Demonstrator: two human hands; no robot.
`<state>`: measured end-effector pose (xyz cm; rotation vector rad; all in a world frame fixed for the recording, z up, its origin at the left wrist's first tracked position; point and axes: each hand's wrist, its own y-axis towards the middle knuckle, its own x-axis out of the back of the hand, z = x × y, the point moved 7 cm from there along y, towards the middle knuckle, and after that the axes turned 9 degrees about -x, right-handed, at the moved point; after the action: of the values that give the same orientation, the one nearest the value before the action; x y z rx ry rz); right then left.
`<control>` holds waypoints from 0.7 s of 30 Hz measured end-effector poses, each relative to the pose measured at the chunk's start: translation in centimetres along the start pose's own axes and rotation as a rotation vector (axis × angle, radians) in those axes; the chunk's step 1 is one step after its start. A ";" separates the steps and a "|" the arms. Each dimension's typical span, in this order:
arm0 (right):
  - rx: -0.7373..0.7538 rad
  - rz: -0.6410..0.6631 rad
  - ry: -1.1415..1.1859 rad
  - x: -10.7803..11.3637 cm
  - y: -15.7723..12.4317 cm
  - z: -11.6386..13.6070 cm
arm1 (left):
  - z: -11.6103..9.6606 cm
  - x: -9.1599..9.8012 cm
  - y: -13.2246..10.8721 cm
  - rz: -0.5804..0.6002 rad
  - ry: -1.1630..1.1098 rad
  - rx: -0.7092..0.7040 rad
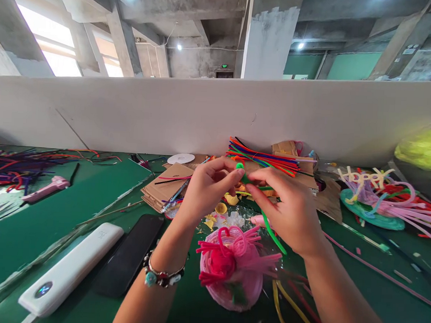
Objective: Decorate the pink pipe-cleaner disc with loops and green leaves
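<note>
Between my two hands is a green pipe cleaner (pixel 273 234), its upper end coiled into a small tight knob and its tail hanging down below my right hand. My left hand (pixel 211 185) pinches the coiled end from the left. Closed on the same stem from the right is my right hand (pixel 288 203), its fingertips nearly meeting the left ones. Just below them on the table lies a round pink coiled pipe-cleaner piece (pixel 211 261), topped with a red-pink rose shape and several looped and straight pink strands.
A white power bank (pixel 71 269) and a black phone (pixel 133 253) lie at left. Behind my hands are a bundle of coloured pipe cleaners (pixel 262 156) and cardboard (pixel 170 181). At right sits a teal disc (pixel 380 216) with pink strands. A low white partition (pixel 160 114) bounds the table.
</note>
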<state>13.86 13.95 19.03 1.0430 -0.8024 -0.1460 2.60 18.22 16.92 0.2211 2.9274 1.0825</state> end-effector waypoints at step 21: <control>0.047 0.072 -0.043 0.8 0.2 -0.1 | 0.6 -1.2 -0.2 0.221 0.052 0.070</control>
<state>14.44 13.80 19.56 1.0567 -0.8847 -0.0895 3.81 18.29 16.31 0.5364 3.0475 1.0233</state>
